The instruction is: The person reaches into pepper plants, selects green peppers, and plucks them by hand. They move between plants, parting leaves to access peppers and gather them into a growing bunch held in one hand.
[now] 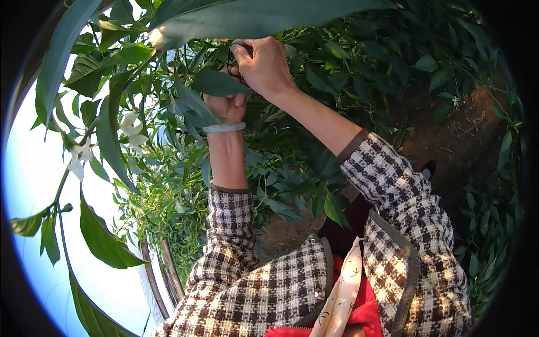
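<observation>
My right hand [265, 65] is up among the pepper plant's leaves, its thumb and fingers pinched on a thin dark strand [231, 52], perhaps a cord or stem. Just below and left of it is my left hand [227, 103], wearing a pale bangle [224, 127] on the wrist. Leaves cover part of its fingers, and whether it holds the same strand cannot be told. A broad leaf [219, 82] lies across the left hand. Another large leaf [261, 19] hangs close to the camera above both hands.
White flowers [80, 156] and leafy stems stand at the left. Poles [153, 274] lean at the lower left. Dense foliage [379, 50] fills the upper right, and bare soil [459, 130] shows between plants at the right. More low plants grow along the right edge.
</observation>
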The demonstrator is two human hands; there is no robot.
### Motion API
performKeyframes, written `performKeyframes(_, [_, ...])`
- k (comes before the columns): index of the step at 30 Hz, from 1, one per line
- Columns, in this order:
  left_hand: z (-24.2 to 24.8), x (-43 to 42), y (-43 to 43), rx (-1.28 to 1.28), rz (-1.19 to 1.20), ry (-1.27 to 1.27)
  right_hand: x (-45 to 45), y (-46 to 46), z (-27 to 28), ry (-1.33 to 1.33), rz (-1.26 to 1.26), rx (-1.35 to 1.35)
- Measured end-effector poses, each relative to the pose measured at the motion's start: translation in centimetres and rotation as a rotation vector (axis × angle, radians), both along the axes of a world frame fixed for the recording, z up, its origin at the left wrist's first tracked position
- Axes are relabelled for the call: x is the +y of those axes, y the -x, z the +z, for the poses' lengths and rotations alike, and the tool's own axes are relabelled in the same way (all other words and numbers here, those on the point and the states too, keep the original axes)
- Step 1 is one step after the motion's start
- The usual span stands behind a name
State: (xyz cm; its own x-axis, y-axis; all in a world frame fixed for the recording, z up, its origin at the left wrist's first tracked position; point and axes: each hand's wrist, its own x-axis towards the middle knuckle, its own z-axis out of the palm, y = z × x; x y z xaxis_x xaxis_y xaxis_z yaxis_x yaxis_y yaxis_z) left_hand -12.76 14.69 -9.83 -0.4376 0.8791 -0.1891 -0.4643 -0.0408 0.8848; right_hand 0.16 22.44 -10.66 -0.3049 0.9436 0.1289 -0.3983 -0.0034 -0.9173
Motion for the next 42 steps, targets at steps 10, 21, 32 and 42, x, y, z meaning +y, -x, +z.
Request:
performKeyframes(10, [0.9, 0.4, -1.2, -0.044, -0.017, 0.011, 1.7, -0.8, -0.7, -0.184, 0.125, -0.119])
performKeyframes(21, [0.0, -0.3, -0.5, -0.09, -0.005, -0.066, 1.2, -0.3, -1.3, -0.525, -0.227, -0.141])
performKeyframes(32, [0.2, -0.5, 0.2, -0.084, -0.091, -0.082, 0.7, -6.4, 1.2, 0.031, 0.496, 0.285])
performKeyframes(42, [-0.3, -0.6, 1.3, -0.14, -0.14, -0.226, 5.0, -24.0, -3.3, 0.164, 0.233, 0.801])
